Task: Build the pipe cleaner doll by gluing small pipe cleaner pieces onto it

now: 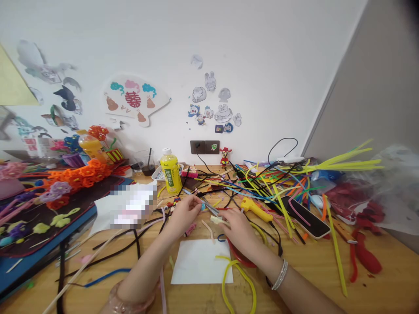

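Observation:
My left hand (187, 214) is closed in a pinch on a small light blue piece (203, 206), its fingertips hiding part of it. Close on its right, my right hand (238, 227) grips scissors (213, 210), whose grey blades point left toward the blue piece; a pale handle shows below the fingers. Under the wrists lies a white sheet of paper (201, 264), with a bent yellow pipe cleaner (254, 291) across its right edge. Just beyond my right hand rests a yellow glue gun (257, 210). A red curved object (240, 257) is partly covered by my right forearm.
A yellow-labelled drink bottle (172, 172) stands behind my left hand. Many coloured pipe cleaners (278, 187) are heaped at the right, beside a dark phone (305, 218). Fuzzy flowers (94, 174) fill the left side. A cup with a straw (146, 165) stands near the wall.

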`<state>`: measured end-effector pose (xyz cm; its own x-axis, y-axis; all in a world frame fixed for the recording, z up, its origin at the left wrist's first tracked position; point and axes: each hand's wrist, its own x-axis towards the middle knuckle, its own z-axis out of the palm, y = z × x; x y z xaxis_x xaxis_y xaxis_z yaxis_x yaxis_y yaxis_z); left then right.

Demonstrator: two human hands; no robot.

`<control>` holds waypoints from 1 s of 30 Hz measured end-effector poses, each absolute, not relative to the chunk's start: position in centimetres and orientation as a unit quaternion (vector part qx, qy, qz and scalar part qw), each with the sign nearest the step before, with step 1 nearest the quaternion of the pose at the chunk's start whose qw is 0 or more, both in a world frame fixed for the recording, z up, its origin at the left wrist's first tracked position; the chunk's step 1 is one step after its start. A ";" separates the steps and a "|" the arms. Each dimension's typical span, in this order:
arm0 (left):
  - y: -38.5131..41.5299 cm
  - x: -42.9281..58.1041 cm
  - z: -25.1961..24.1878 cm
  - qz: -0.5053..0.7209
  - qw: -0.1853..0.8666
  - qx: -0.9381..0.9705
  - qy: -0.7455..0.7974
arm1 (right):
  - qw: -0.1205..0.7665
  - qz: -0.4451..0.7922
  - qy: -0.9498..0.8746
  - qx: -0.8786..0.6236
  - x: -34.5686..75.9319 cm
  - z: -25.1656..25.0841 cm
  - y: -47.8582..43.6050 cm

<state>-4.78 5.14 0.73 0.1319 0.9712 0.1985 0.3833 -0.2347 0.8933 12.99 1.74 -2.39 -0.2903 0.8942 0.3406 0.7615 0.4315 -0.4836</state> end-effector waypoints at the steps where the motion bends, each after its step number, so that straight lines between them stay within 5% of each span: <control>1: 5.1 -4.8 0.6 0.415 0.349 0.667 0.511 | 0.297 0.111 -0.792 -0.523 13.0 -2.4 1.8; 8: 4.9 -4.4 -0.1 0.389 0.363 0.680 0.505 | 0.287 0.108 -0.831 -0.464 13.3 -1.4 1.4; 19: 3.3 -1.5 -0.7 0.379 0.413 0.704 0.436 | 0.443 0.396 -0.667 -0.450 13.6 -1.4 2.2; 30: 1.7 -2.0 -1.6 0.135 0.242 0.868 0.412 | 0.537 0.463 -0.531 -0.463 14.8 0.0 2.9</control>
<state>-2.04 1.67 -1.60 0.6233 0.7812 0.0358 0.6503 -0.5432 0.5311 14.82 2.87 0.01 0.0056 0.9899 0.1415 -0.0055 0.1416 -0.9899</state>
